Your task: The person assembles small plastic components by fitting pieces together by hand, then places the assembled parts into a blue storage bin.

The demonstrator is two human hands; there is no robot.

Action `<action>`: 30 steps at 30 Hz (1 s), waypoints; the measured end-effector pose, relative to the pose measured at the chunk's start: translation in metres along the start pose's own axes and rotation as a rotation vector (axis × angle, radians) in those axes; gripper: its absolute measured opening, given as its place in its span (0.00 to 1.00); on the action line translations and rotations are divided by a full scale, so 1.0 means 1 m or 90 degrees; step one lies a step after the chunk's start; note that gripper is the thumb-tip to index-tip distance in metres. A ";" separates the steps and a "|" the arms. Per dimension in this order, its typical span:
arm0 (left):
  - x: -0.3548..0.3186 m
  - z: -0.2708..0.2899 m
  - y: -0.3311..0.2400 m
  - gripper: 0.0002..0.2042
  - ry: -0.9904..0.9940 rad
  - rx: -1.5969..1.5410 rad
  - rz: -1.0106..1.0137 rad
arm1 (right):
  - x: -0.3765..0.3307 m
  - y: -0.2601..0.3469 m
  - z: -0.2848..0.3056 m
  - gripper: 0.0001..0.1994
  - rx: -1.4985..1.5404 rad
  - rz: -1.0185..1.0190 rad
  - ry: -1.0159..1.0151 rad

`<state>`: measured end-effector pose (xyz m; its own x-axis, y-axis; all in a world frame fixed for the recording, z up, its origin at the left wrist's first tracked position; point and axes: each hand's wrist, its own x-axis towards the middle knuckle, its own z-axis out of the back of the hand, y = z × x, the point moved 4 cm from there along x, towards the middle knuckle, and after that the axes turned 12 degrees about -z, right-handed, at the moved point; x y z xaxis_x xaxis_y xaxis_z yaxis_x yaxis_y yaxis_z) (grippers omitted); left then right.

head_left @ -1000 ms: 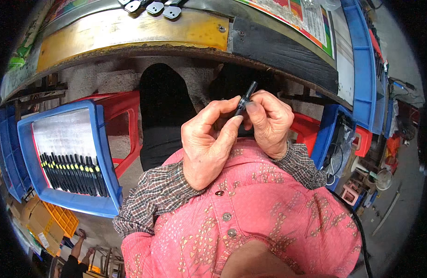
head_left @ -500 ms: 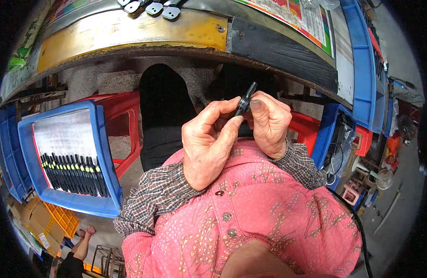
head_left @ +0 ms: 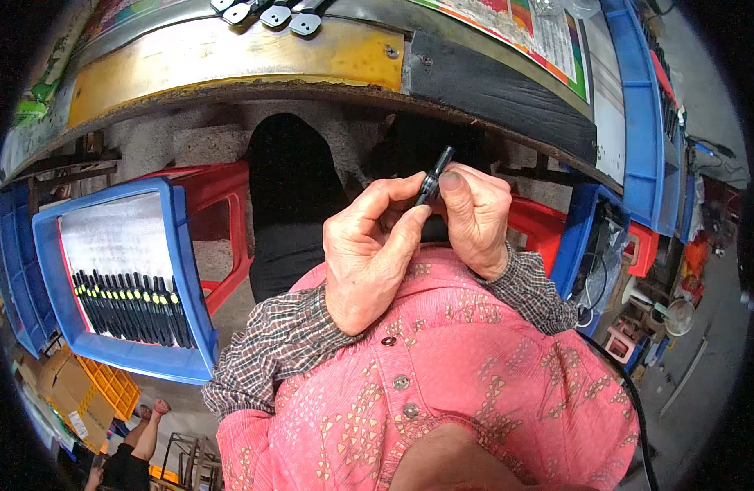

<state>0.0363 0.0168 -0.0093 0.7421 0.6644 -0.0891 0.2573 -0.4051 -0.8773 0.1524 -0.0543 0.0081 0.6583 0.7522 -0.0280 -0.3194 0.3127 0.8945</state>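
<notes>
At frame centre, the left hand [head_left: 369, 254] and right hand [head_left: 475, 213] pinch a small, slim black plastic part [head_left: 433, 177], seemingly a clip, between fingertips. Above curves the worn yellow-and-black table [head_left: 230, 53] edge. At lower left, a blue plastic tray [head_left: 185, 270] holds glossy black sticks with yellow tips [head_left: 127, 307].

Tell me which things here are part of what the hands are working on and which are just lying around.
In hand:
- small black part, pinched between left hand and right hand

Probably related:
- blue tray at the person's left, with a row of black sticks tipped yellow

Lying about:
- red stool
- grey clips on the bench edge
- orange crate
- blue bin on the right
</notes>
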 end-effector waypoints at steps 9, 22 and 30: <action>-0.001 0.000 0.002 0.12 -0.005 -0.008 -0.007 | 0.000 -0.006 0.002 0.16 -0.075 0.027 -0.094; 0.000 0.003 -0.001 0.12 0.005 -0.013 -0.011 | 0.000 0.003 -0.002 0.17 -0.087 0.125 -0.032; -0.001 0.003 0.001 0.12 0.001 -0.011 -0.014 | -0.002 -0.006 -0.002 0.20 0.030 -0.030 0.028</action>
<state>0.0340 0.0180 -0.0112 0.7371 0.6723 -0.0685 0.2847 -0.4009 -0.8708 0.1519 -0.0564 0.0021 0.6413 0.7620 -0.0894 -0.2551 0.3216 0.9119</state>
